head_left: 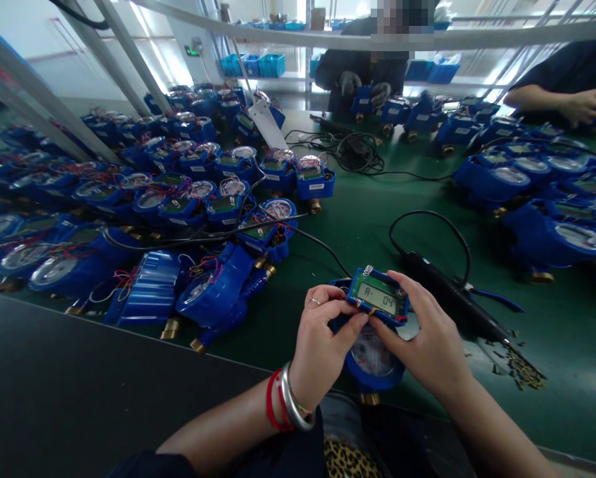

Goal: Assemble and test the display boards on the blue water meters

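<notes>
A green circuit board with a small LCD display (377, 297) sits at the top of a blue water meter (375, 375) close to my body. Its screen reads what looks like "A- 04". My left hand (322, 332) grips the board's left side, with the thumb at its lower edge. From the right, my right hand (427, 338) holds the same board, its thumb almost meeting the left one. Below the thumbs shows the meter's round clear dial, and a brass fitting juts out at the bottom. Whether the board is seated in its blue housing is hidden by my fingers.
Rows of blue water meters (218, 285) with loose wires fill the left. A black electric screwdriver (442, 299) lies at right beside scattered brass screws (527, 372). Black cables (352, 149) cross the green table (368, 226). Gloved co-worker's hands (362, 93) work opposite; another person's hand (589, 106) is at right.
</notes>
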{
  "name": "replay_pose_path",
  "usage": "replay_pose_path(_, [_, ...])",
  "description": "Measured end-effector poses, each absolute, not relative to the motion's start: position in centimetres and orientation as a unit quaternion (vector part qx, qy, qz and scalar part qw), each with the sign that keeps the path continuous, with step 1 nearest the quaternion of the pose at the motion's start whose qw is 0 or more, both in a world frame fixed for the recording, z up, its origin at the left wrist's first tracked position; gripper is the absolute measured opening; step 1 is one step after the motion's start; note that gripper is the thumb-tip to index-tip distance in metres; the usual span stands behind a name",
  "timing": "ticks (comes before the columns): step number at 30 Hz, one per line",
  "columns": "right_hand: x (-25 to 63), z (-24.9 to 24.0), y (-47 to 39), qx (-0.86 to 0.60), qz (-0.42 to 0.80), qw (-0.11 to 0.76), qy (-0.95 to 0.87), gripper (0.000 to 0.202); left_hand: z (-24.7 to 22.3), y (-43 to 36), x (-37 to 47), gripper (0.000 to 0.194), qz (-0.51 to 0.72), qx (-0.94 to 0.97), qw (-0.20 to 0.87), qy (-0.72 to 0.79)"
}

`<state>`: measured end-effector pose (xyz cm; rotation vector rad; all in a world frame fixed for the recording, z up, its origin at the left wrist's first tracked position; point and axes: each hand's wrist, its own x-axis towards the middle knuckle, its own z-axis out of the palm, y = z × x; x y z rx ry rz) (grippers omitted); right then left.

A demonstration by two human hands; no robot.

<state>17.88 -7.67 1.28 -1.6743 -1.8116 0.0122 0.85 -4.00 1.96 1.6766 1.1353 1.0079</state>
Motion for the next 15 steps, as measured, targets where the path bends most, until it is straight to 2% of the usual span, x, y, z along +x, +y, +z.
replay_pose_path(15, [18.12,1.39,-7.79,-0.642,-0.006,0.316,-0.699,0.058,1.46,-4.21,0.67,0.006,0.399,0.667,0.441,0.449])
